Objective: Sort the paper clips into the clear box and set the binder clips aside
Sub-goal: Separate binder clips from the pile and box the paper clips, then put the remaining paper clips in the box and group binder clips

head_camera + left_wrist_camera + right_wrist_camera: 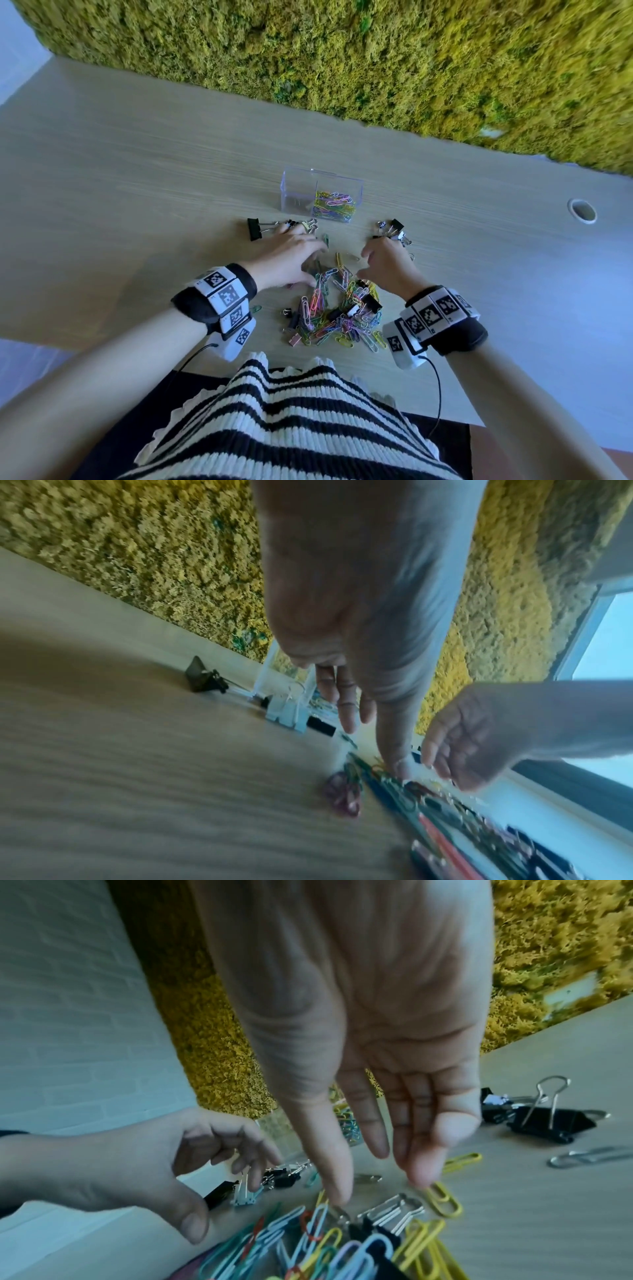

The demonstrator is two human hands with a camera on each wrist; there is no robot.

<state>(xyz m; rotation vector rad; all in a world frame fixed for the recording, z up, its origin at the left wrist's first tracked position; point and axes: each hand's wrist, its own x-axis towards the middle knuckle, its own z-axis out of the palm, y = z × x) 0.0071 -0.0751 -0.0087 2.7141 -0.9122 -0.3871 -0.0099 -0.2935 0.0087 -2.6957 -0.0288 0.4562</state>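
Note:
The clear box (297, 192) stands on the table beyond my hands, with coloured paper clips (334, 205) heaped in its right end. A mixed pile of paper clips (329, 318) and small binder clips lies in front of me. My left hand (313, 262) hovers over the pile's far left edge, fingers loosely curved and holding nothing I can see. My right hand (377, 1185) reaches down with straight fingers, its thumb tip touching the wire handle of a black binder clip (383, 1229) in the pile. Binder clips lie in two groups: one left (255, 229), one right (395, 228).
A moss wall (376, 58) runs along the table's far edge. A round cable hole (581, 210) sits at the far right. Loose yellow (443, 1199) and silver (582, 1158) paper clips lie by my right fingers. The table's near edge is just behind the pile.

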